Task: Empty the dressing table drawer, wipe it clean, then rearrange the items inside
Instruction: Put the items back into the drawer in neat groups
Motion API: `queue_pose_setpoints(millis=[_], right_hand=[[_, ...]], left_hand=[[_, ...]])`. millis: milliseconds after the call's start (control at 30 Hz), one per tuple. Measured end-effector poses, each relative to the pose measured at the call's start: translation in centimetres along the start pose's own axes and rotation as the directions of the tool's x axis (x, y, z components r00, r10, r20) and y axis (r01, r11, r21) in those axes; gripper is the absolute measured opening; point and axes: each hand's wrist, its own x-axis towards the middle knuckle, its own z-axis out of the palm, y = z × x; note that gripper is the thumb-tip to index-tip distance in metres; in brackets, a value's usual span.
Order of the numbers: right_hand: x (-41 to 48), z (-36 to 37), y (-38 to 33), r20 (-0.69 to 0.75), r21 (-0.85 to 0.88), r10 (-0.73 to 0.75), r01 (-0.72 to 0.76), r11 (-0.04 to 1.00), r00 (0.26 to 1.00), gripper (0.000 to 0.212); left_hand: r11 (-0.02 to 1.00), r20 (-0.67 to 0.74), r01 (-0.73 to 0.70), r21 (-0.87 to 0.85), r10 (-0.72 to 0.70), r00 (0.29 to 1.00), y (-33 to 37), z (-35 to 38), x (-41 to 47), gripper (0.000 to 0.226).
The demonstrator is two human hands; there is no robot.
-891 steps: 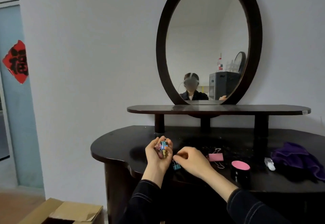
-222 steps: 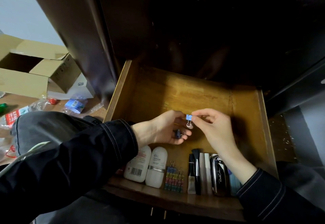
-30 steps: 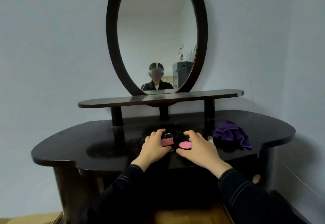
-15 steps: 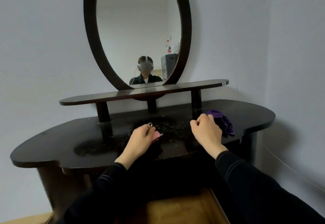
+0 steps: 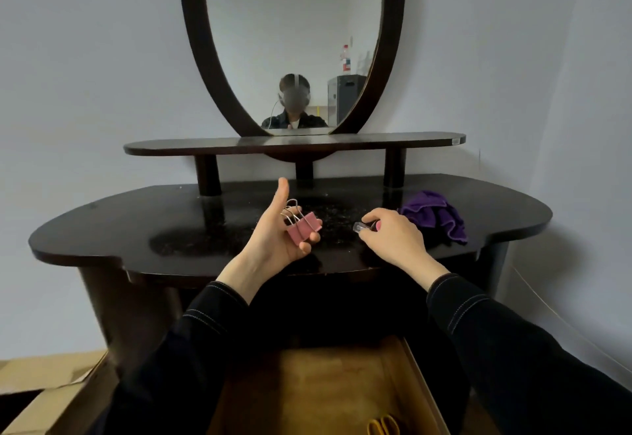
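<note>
Currently the left hand is raised palm-up above the front edge of the glossy, dark-lacquered dressing table. Its thumb is extended straight upward. Its other fingers are curled inward and cradle a pink metal binder clip, a folded wedge shape with two silver wire loop handles pointing toward the thumb.

The right hand is knuckles-up just above the tabletop, to the right of the left hand and apart from it. Its fingers are curled and bunched. The fingertips pinch a small translucent object with a rounded end, and a spot of pink shows between the fingers. What that object is cannot be told.

A crumpled purple cloth with soft folds lies on the tabletop just right of the right hand. Pale specks are scattered over the lacquer between the hands.

The wooden drawer stands pulled out below the arms. Its bare bottom panel has a matt brown grain. Yellow looped handles show at its near right corner.

Behind the tabletop, a narrow dark shelf stands on short round posts. An oval mirror in a dark frame rises above it. A cardboard box sits at lower left.
</note>
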Motion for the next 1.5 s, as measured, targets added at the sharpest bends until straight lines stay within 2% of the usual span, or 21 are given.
queue_pose_setpoints(millis=[67, 100, 200, 300, 400, 500, 600, 667, 700, 767, 933, 1000, 1067, 1167, 1233, 1300, 1367, 1433, 1467, 1500], right_hand=[[-0.1, -0.2, -0.6, 0.039, 0.265, 0.057, -0.065, 0.962, 0.998, 0.035], [-0.2, -0.5, -1.0, 0.071, 0.423, 0.078, -0.1, 0.901, 0.994, 0.035], [-1.4, -1.7, -2.3, 0.182, 0.741, 0.118, -0.216, 0.636, 0.976, 0.038], [-4.0, -2.7, -3.2, 0.245, 0.901, 0.057, -0.249, 0.356, 0.968, 0.042], [-7.6, -3.1, -3.7, 0.314, 0.939, -0.094, -0.294, 0.18, 0.945, 0.039], [-11.2, -2.4, -3.8, 0.436, 0.9, -0.17, -0.432, 0.062, 0.884, 0.036], [-14.1, -0.6, -3.4, 0.579, 0.806, -0.177, -0.591, -0.023, 0.796, 0.038], [-15.4, 1.2, -2.6, 0.646, 0.748, -0.166, -0.661, -0.053, 0.745, 0.034], [-15.9, 2.2, -2.1, 0.665, 0.734, -0.157, -0.678, -0.042, 0.73, 0.029], [-16.8, 4.7, -0.7, 0.668, 0.743, -0.132, -0.668, 0.051, 0.732, 0.021], [-18.0, 10.1, 3.4, 0.619, 0.723, -0.096, -0.519, 0.455, 0.779, 0.023], [-18.0, 11.4, 4.5, 0.635, 0.642, -0.111, -0.441, 0.627, 0.765, 0.019], [-18.0, 13.0, 5.6, 0.673, 0.543, -0.134, -0.363, 0.757, 0.727, 0.016], [-18.2, 15.0, 6.6, 0.715, 0.503, -0.164, -0.338, 0.795, 0.679, 0.011], [-18.3, 16.2, 6.9, 0.72, 0.498, -0.171, -0.33, 0.802, 0.672, 0.013], [-18.4, 17.0, 7.1, 0.727, 0.474, -0.15, -0.331, 0.816, 0.67, 0.015], [-18.5, 17.5, 7.4, 0.721, 0.462, -0.13, -0.332, 0.822, 0.681, 0.015], [-18.6, 17.9, 7.8, 0.713, 0.445, -0.109, -0.327, 0.834, 0.693, 0.015], [-18.8, 18.2, 8.0, 0.723, 0.427, -0.093, -0.338, 0.839, 0.685, 0.015], [-19.0, 18.4, 8.1, 0.739, 0.402, -0.074, -0.35, 0.846, 0.669, 0.015]], left_hand=[[0.999, 0.046, 0.042, -0.014, -0.041, 0.998, 0.0, 0.0, -0.2, 0.079], [0.998, 0.052, 0.056, -0.032, -0.055, 0.997, 0.0, 0.0, -0.3, 0.066], [0.999, 0.02, -0.018, 0.039, 0.018, 1.0, -0.5, 0.3, -0.9, 0.039], [0.964, 0.131, -0.086, 0.251, 0.054, 0.99, -1.7, 0.7, -3.4, 0.028], [0.955, 0.272, -0.069, 0.289, -0.013, 0.962, -4.1, 0.0, -6.9, 0.035], [0.959, 0.382, -0.049, 0.28, -0.064, 0.922, -7.2, -1.5, -9.5, 0.036], [0.938, 0.322, -0.007, 0.346, -0.112, 0.94, -10.0, -3.4, -10.8, 0.028], [0.933, 0.266, 0.069, 0.352, -0.171, 0.949, -11.8, -4.9, -11.0, 0.026], [0.931, 0.25, 0.118, 0.345, -0.212, 0.945, -12.6, -5.7, -11.0, 0.025], [0.915, 0.23, 0.199, 0.352, -0.291, 0.929, -14.3, -7.2, -10.8, 0.022], [0.869, 0.149, 0.361, 0.339, -0.428, 0.891, -19.1, -10.6, -9.6, 0.02], [0.844, 0.133, 0.378, 0.381, -0.454, 0.881, -20.9, -11.7, -9.1, 0.023], [0.817, 0.117, 0.376, 0.438, -0.466, 0.877, -22.7, -12.6, -8.5, 0.03], [0.793, 0.09, 0.413, 0.447, -0.5, 0.861, -24.8, -13.2, -7.9, 0.028], [0.776, 0.082, 0.453, 0.439, -0.537, 0.84, -25.7, -13.2, -7.6, 0.021], [0.743, 0.054, 0.488, 0.458, -0.571, 0.819, -26.0, -13.3, -7.3, 0.025], [0.628, -0.035, 0.476, 0.615, -0.582, 0.813, -26.0, -14.0, -7.2, 0.038], [0.448, -0.193, 0.467, 0.762, -0.531, 0.825, -25.9, -15.2, -7.1, 0.054], [0.419, -0.27, 0.48, 0.771, -0.467, 0.842, -25.9, -15.8, -6.9, 0.056], [0.442, -0.329, 0.489, 0.752, -0.392, 0.859, -25.8, -16.2, -6.8, 0.052]])
